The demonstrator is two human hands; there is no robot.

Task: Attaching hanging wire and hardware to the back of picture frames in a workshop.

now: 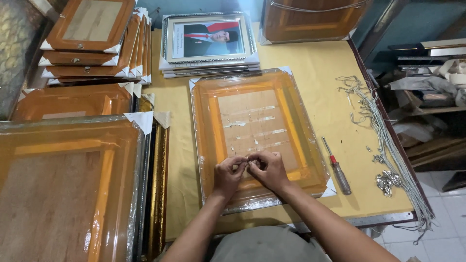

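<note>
A picture frame lies face down on the yellow table, wrapped in clear orange-tinted plastic, its brown backing board upward. My left hand and my right hand meet over the near edge of the backing board. Their fingertips pinch together at one small spot on the plastic. What sits between the fingertips is too small to tell.
A red-handled screwdriver lies right of the frame. Grey cords and small metal hangers lie near the table's right edge. Stacks of wrapped frames fill the left side. A framed portrait tops a stack at the back.
</note>
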